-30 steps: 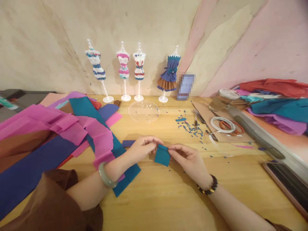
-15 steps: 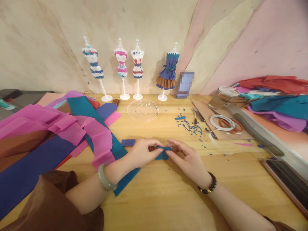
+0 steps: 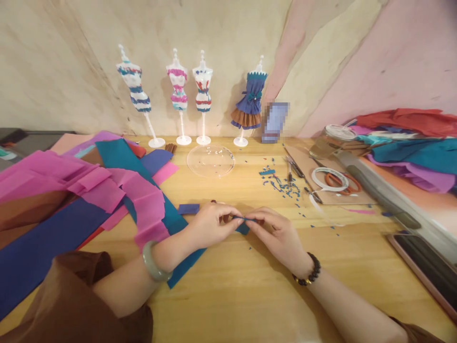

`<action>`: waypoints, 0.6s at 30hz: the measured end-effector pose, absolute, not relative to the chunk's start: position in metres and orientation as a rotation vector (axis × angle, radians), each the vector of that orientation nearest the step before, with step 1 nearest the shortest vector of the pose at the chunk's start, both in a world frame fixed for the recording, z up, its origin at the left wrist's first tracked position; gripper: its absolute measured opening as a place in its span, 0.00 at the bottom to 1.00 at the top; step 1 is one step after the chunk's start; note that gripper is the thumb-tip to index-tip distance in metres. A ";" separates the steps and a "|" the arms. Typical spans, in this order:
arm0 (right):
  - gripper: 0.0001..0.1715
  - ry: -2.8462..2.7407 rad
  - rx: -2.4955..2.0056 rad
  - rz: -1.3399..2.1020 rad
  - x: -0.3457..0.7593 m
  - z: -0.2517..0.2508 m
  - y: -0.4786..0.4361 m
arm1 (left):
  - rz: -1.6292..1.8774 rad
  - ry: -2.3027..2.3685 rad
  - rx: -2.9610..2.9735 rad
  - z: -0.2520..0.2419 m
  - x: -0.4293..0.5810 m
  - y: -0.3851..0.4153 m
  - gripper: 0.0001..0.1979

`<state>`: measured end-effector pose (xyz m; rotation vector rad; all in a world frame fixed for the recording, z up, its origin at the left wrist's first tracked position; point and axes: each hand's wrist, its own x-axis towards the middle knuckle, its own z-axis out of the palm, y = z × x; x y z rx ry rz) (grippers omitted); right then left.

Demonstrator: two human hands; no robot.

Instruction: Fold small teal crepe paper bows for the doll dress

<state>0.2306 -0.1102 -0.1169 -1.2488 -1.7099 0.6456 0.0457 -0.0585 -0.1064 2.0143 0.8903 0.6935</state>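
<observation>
Between my two hands, low over the middle of the table, is a small piece of teal crepe paper (image 3: 243, 229). My left hand (image 3: 216, 221) pinches its left side between thumb and fingers. On its right side my right hand (image 3: 272, 228) pinches it the same way, and the two sets of fingertips almost meet. Fingers hide most of the piece; a folded upper edge and a lower flap show. A small blue folded piece (image 3: 189, 209) lies just left of my left hand. A long teal strip (image 3: 189, 267) passes under my left forearm.
Pink crepe paper (image 3: 148, 202) and other coloured sheets cover the left. Several small mannequins stand at the back, one in a blue and brown dress (image 3: 254, 102). A clear plate (image 3: 210, 164) holds tiny white bits. Paper scraps (image 3: 282, 186), tape (image 3: 330, 179) and a phone (image 3: 424, 271) lie right.
My fingertips have come closer together on the teal piece. Less of it shows now, and its upper edge looks narrower and pinched in the middle.
</observation>
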 end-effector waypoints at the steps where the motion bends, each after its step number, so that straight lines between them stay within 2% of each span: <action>1: 0.07 -1.708 -1.246 0.640 0.231 -0.117 -0.110 | 0.691 0.881 2.008 -0.107 0.045 -0.058 0.10; 12: 0.07 -1.619 -1.306 0.716 0.229 -0.120 -0.111 | 0.690 0.895 1.900 -0.110 0.046 -0.055 0.11; 18: 0.09 -1.538 -1.314 0.754 0.229 -0.126 -0.111 | 0.686 0.921 1.689 -0.110 0.047 -0.054 0.16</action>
